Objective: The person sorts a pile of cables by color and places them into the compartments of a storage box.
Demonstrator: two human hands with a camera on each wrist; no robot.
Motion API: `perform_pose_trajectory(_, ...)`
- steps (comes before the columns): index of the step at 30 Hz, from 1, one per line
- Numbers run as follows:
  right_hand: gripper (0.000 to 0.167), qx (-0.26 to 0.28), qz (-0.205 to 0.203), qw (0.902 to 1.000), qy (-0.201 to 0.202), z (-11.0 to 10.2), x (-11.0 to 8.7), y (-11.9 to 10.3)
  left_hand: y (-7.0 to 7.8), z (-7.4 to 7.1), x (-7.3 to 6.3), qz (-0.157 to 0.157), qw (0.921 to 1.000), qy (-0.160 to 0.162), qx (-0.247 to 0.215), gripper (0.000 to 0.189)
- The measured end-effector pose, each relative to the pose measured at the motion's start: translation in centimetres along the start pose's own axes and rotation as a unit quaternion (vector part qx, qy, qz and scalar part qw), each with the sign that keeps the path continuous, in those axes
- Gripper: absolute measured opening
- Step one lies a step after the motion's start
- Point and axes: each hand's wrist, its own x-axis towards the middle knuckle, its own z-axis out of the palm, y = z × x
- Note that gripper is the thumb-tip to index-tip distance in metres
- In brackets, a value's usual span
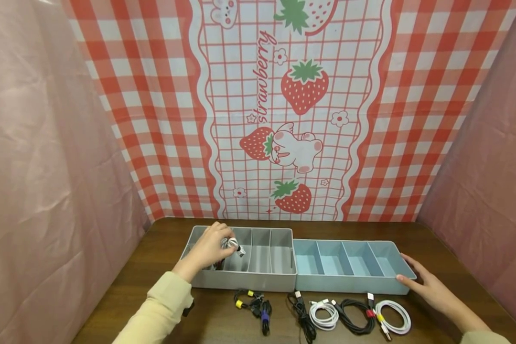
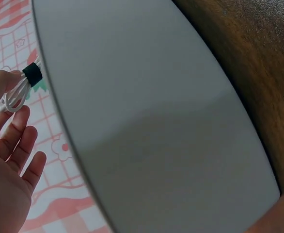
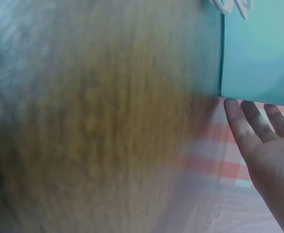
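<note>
My left hand (image 1: 213, 246) pinches a coiled white cable (image 1: 233, 243) between thumb and fingers, over the grey divided box (image 1: 243, 281). In the left wrist view a black strap (image 2: 32, 74) binds that coil, and the other fingers spread away from it. Dark items (image 1: 218, 265) lie in a left compartment, partly hidden by the hand. At the right end of the light blue divided box (image 1: 348, 285) is my right hand (image 1: 422, 282), thumb at the front corner. The right wrist view shows its straight fingers (image 3: 252, 121) against the box's end.
Along the table's front (image 1: 215, 317) lie black cables with yellow ties (image 1: 250, 302), one with a purple tie (image 1: 264, 317), a black cable (image 1: 302, 316), a white coil (image 1: 324, 315), a red-tied black coil (image 1: 356, 317) and a yellow-tied white coil (image 1: 394, 317). A strawberry-print cloth (image 1: 279, 143) hangs behind.
</note>
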Motion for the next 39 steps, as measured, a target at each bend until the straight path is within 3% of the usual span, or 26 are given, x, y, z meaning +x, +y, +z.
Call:
perform_pose_trajectory(19, 0.07, -0.008, -0.007, 0.9999, 0.006, 0.1, -0.1, 0.2, -0.9, 2.8, 0.3, -0.032, 0.9991, -0.024, -0.013, 0.016)
perform_pose_trajectory(27, 0.071, -0.017, 0.005, 0.9998, -0.002, 0.0, 0.0, 0.0, -0.5, 3.0, 0.5, -0.034, 0.9976, -0.061, 0.003, 0.015)
perform_pose_trajectory(39, 0.072, -0.007, 0.002, 1.0, 0.0, 0.1, -0.1, 0.0, -0.5, 3.4, 0.4, -0.02, 0.997, -0.064, 0.038, 0.02)
